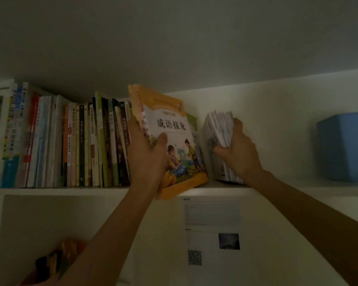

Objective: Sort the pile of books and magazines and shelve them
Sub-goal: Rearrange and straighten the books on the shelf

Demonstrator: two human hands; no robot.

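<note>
Clearly "成语接龙" on yellow book (pixel 174 141)

On the white shelf (pixel 70 190), the left hand (pixel 146 159) grips a bundle of yellow-edged books (pixel 172 141), thumb across the illustrated front cover, tilted and just right of the upright row of books (pixel 70 141). Right of the bundle, the right hand (pixel 243 153) holds a pale stack of booklets (pixel 219 131) standing on the shelf. A blue box (pixel 345 145) sits far right of the bundle.
</note>
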